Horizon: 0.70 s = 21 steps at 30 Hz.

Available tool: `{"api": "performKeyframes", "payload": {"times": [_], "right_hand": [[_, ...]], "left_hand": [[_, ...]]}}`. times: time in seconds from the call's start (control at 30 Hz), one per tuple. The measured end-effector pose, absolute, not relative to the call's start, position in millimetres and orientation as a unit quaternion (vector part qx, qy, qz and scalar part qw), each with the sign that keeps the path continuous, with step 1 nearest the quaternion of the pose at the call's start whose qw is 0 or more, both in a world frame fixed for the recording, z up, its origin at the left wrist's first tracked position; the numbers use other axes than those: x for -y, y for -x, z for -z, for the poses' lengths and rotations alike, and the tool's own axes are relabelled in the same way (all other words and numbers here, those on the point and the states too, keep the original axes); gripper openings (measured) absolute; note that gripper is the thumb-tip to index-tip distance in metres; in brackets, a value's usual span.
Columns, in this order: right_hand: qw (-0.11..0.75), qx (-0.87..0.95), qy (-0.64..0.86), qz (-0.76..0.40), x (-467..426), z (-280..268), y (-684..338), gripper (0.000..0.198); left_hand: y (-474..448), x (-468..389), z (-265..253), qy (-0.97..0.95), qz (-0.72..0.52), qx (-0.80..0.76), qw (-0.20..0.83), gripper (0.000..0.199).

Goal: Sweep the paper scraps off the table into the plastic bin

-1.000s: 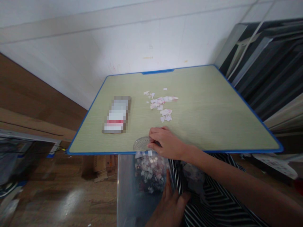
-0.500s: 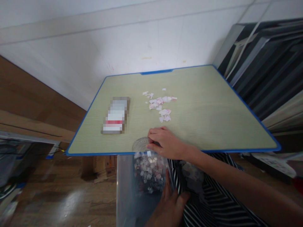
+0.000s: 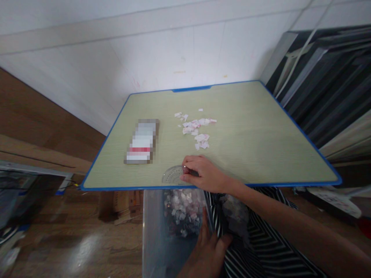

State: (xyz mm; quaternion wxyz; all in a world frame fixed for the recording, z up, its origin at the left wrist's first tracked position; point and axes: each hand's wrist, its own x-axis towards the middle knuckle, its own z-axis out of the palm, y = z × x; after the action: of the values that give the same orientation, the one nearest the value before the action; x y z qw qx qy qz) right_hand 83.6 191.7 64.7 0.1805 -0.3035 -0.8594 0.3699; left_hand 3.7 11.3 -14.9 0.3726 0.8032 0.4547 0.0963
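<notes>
My right hand (image 3: 203, 173) rests at the near edge of the table, its fingers closed on the right end of a clear semicircular protractor (image 3: 172, 175). The protractor lies on the tabletop, its right part hidden by the fingers. Below the table edge, my left hand (image 3: 205, 251) grips the right side of a clear plastic bin (image 3: 153, 227), one finger stretched along the wall. Many small torn paper scraps (image 3: 184, 208) are piled inside the bin. More white and pinkish paper scraps (image 3: 193, 126) lie scattered in loose clusters mid-table, beyond my right hand.
A blurred-out flat rectangular object (image 3: 142, 141) lies on the left of the blue-edged table (image 3: 261, 135). A white wall (image 3: 174, 50) stands behind. Dark flat panels (image 3: 324, 69) lean at the right. Cardboard (image 3: 127, 202) sits on the wooden floor at lower left.
A few paper scraps at the table's near edge, below the protractor, have dropped out of sight toward the bin. More of the protractor shows now. Both hands have stayed almost in place.
</notes>
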Motion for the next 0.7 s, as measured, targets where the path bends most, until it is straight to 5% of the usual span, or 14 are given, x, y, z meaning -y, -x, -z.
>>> {"api": "performKeyframes", "payload": {"times": [0.43,0.7], "right_hand": [[0.276,0.738,0.351,-0.506,-203.3,-69.4,-109.9,0.015],[0.441,0.658,0.448,-0.414,-235.6,-86.0,-165.0,0.019]], "left_hand": [[-5.9,-4.7,32.9,-0.823,-0.091,-0.444,0.343,0.056],[0.2,-11.0,11.0,-0.833,-0.106,-0.422,0.342,0.044]]}}
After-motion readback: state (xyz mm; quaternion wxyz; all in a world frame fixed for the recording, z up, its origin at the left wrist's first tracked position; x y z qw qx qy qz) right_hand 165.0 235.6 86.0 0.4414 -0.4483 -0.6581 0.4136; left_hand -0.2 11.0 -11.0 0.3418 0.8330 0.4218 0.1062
